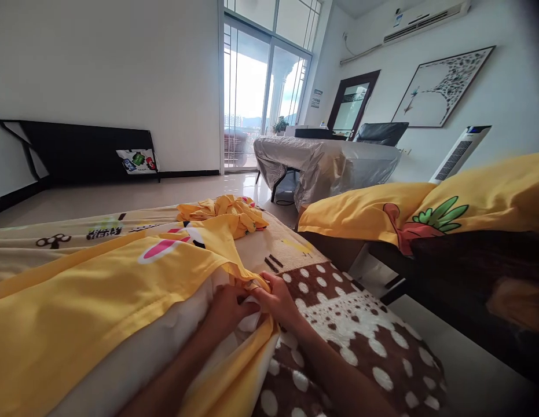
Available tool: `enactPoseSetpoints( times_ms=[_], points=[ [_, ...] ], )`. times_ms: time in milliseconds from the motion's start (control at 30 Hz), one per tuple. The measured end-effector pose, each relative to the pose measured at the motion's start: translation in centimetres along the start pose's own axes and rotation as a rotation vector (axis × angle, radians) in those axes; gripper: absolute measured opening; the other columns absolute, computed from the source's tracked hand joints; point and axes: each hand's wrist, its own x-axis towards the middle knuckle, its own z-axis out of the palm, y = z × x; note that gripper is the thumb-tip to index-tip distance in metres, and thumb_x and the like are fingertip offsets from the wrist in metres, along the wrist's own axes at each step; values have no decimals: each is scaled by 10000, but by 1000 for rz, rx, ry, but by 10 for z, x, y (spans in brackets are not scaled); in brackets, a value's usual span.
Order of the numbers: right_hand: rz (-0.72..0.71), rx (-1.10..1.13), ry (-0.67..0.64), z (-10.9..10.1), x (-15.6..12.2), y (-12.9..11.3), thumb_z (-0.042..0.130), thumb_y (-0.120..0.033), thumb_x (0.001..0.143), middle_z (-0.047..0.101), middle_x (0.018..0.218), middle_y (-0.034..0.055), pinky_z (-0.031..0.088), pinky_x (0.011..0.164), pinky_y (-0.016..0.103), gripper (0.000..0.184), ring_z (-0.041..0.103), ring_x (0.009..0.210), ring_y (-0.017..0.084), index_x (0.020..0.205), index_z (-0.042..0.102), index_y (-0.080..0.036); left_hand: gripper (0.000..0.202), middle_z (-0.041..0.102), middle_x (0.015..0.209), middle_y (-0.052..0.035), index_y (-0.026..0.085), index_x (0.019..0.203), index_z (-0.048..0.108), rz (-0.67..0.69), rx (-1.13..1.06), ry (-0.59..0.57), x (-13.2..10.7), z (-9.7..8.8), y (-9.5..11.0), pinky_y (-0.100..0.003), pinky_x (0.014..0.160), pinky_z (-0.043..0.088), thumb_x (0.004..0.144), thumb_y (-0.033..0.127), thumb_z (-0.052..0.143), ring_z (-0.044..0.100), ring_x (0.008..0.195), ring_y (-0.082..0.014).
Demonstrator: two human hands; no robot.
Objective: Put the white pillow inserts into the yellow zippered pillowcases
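Observation:
A yellow duvet cover with a pink-and-white cartoon print lies spread over the bed, and a white quilt shows between its parted layers. At the opening's near corner, my left hand is closed with bent fingers on the white quilt, partly under the cover's edge. My right hand pinches the gathered yellow edge just beside it. The two hands almost touch, and their fingertips are partly hidden in the folds. Beyond them, a bunched heap of yellow cloth rests on the bed.
Under the cover is a brown-and-cream blanket with white dots. To the right, yellow cloth with a carrot print drapes over dark furniture. A plastic-covered table stands farther back, near a tower fan. A black folded frame leans against the left wall.

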Motion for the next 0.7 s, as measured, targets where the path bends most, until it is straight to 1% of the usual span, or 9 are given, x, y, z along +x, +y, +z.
enactPoseSetpoints(
  times_ms=[100,133,200,300,400,533,600,700],
  points=[
    [22,76,9,-1,3,4,555,-343,699,519,642,-31,358,538,211,183,432,599,105,716,533,-162,217,549,640,9,120,708,656,51,-122,-7,0,-3,5,-231,620,314,660,311,564,431,650,-126],
    [24,80,14,-1,3,6,557,-340,694,515,638,-31,354,532,210,181,427,595,103,710,530,-162,224,549,655,3,119,711,646,64,-162,-29,0,-4,6,-231,625,318,662,311,540,432,660,-129],
    [25,63,16,-1,4,8,556,-337,695,511,632,-32,350,528,209,179,422,591,102,709,531,-160,216,505,623,5,124,658,602,65,-185,-66,0,-6,6,-230,606,304,672,313,499,408,640,-123],
    [6,-8,20,-2,3,7,557,-352,717,511,632,-33,350,540,208,194,419,595,102,714,535,-159,264,396,553,20,137,570,515,43,-149,-74,-1,-5,3,-233,554,252,700,363,478,336,584,-106],
    [-24,-89,17,-2,0,4,546,-343,735,499,628,-37,341,546,206,183,403,592,98,707,531,-163,297,374,543,25,140,576,510,-28,-167,-99,-1,-4,0,-234,521,216,696,411,485,308,561,-102],
    [-45,-129,-4,-1,-4,-2,529,-334,741,470,618,-41,324,544,208,172,385,589,98,699,513,-168,303,342,513,39,153,519,462,-115,-142,-110,1,-4,-1,-231,502,203,668,409,524,273,537,-91],
    [-57,-135,-7,0,-6,-4,526,-326,734,464,617,-40,324,553,210,163,386,595,100,691,502,-171,324,365,511,38,155,496,445,-110,-145,-101,3,-4,-2,-226,508,226,655,415,555,298,541,-91],
    [-63,-144,-12,1,-8,-6,527,-307,722,468,613,-39,321,556,211,144,394,598,102,683,497,-172,288,514,581,20,146,552,526,-41,-177,-94,6,-3,-3,-222,558,304,645,412,588,417,598,-115]
  ],
)
